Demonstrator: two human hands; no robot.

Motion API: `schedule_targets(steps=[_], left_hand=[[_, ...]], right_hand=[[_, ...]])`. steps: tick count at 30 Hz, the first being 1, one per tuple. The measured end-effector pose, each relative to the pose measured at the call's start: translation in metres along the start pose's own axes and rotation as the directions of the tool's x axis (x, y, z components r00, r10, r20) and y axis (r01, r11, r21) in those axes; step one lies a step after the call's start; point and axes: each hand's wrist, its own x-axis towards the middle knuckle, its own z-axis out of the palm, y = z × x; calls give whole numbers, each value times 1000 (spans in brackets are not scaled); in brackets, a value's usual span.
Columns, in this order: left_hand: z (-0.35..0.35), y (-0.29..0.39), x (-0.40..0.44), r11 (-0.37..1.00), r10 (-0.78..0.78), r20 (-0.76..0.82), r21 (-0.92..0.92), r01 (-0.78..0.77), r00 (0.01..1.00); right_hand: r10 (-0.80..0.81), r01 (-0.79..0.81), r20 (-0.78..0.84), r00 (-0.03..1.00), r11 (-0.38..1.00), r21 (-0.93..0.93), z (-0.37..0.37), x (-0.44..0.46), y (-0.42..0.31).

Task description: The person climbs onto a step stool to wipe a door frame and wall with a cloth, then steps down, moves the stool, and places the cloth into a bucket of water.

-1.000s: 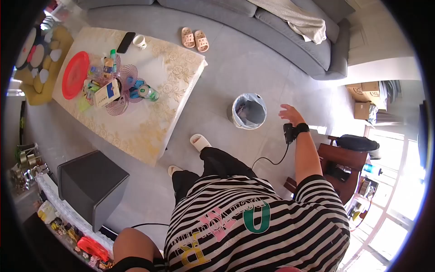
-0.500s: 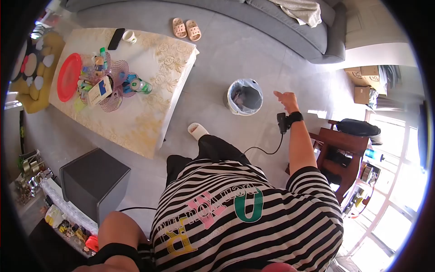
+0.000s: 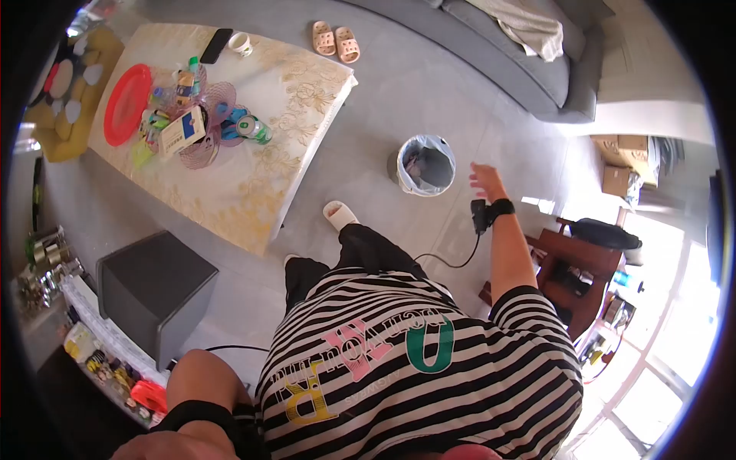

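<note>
Held out over the floor, my right hand has its fingers apart and nothing in it. It is just right of a lined bin with crumpled scraps inside, not touching it. A black device with a cable is strapped at that wrist. My left arm is bent, with a black wristband; only part of my left hand shows at the bottom left edge, close to the camera, its fingers hidden.
At the left, a table bears a red tray, a can, a cup and a phone. A dark box-shaped object stands below it. Slippers, a grey sofa and a brown wooden chair are around.
The view has shifted slightly. My left hand has come partly into view at the bottom left. My right hand remains extended beside the bin, slightly turned.
</note>
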Motion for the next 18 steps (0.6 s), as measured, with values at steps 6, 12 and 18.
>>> schedule_targets(steps=[6,12,18], left_hand=[[-6,22,-25,996,35,-144,80,-24,989],[-13,64,-72,974,172,-279,189,-122,945],[4,133,-158,891,414,-399,361,-275,818]], right_hand=[[-97,185,252,963,916,-357,72,12,-28],[-330,575,530,781,711,-404,155,21,-84],[-443,828,710,548,406,-386,240,-52,-151]])
